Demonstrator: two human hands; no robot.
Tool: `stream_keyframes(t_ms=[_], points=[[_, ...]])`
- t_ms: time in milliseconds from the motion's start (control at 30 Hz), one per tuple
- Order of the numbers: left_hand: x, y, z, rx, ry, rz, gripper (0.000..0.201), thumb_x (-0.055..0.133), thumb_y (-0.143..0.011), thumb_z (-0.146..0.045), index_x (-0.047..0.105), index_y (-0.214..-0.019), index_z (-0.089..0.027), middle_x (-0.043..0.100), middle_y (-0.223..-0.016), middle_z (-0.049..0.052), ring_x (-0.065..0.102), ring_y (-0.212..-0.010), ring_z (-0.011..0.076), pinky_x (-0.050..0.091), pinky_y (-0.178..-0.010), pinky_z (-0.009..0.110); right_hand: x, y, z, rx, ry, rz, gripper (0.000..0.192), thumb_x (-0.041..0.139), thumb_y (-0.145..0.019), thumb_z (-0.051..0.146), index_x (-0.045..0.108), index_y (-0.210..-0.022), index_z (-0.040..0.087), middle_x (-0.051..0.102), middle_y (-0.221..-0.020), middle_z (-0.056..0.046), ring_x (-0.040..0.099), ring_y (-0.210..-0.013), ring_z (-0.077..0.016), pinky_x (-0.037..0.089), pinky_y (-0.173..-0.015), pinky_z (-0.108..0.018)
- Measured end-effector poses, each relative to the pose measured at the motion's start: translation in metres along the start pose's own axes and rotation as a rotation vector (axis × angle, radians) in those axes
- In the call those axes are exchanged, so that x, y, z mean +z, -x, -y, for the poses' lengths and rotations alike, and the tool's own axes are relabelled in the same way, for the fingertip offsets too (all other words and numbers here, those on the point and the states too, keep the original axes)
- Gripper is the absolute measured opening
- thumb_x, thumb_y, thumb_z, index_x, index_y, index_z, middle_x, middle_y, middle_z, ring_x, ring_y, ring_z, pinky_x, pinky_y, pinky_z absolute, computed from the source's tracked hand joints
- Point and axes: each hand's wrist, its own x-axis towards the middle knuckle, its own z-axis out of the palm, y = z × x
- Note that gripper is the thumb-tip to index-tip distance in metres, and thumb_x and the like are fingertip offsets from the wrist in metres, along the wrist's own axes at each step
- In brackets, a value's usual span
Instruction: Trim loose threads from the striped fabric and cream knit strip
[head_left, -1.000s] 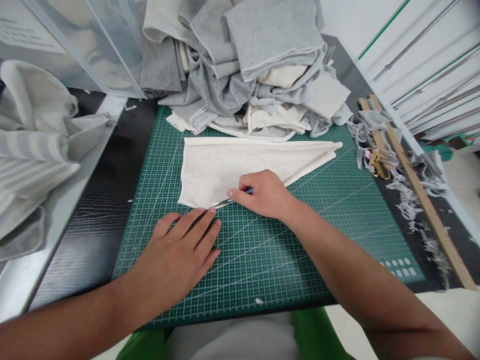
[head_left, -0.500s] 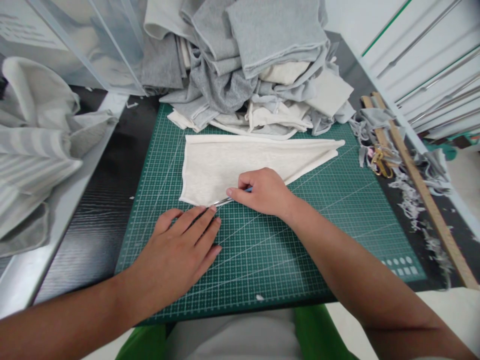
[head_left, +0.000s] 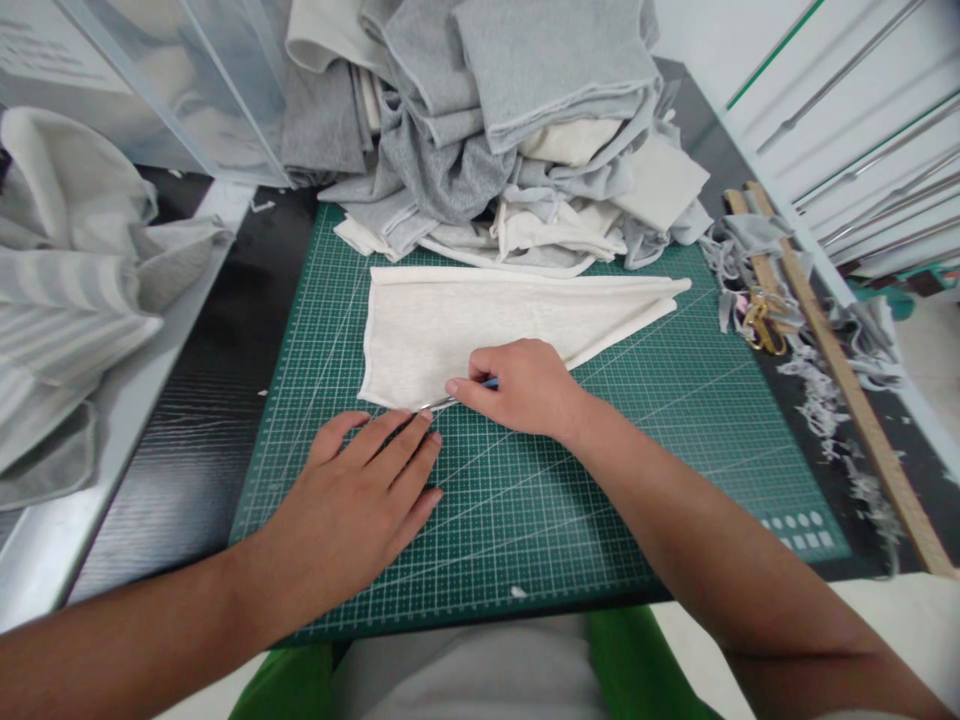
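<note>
A cream folded piece of cloth [head_left: 480, 315], tapering to the right, lies on a green cutting mat [head_left: 600, 470]. My right hand [head_left: 521, 385] is shut on a thin knife with a blue handle and a metal blade [head_left: 439, 403], whose tip touches the cloth's lower edge. My left hand [head_left: 352, 505] lies flat on the mat, fingers spread, fingertips at that same lower edge right beside the blade.
A heap of grey and cream cloth pieces [head_left: 510, 130] sits at the mat's far side. Scissors [head_left: 761, 320], a wooden ruler [head_left: 847, 390] and cloth scraps lie to the right. Striped fabric [head_left: 67, 290] and a clear plastic bin [head_left: 150, 80] stand to the left.
My right hand and the blade have shifted slightly to the left along the cloth's lower edge. The left hand has stayed in place.
</note>
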Motion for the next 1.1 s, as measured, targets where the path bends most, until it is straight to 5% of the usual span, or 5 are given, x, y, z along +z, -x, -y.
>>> stream_keyframes(t_ms=[1100], points=[[0.001,0.0,0.001,0.059,-0.069,0.003,0.039,0.047,-0.094,-0.033,0.062,-0.121,-0.009,0.058,-0.132,0.016,0.052,-0.122,0.0324,0.041,-0.096,0.049,-0.001,0.0,0.015,0.021,0.177,0.021,0.051,0.038,-0.089,0.062,0.07,-0.08,0.022,0.069,-0.07,-0.004,0.061,-0.068,-0.0188,0.032,-0.06,-0.029]])
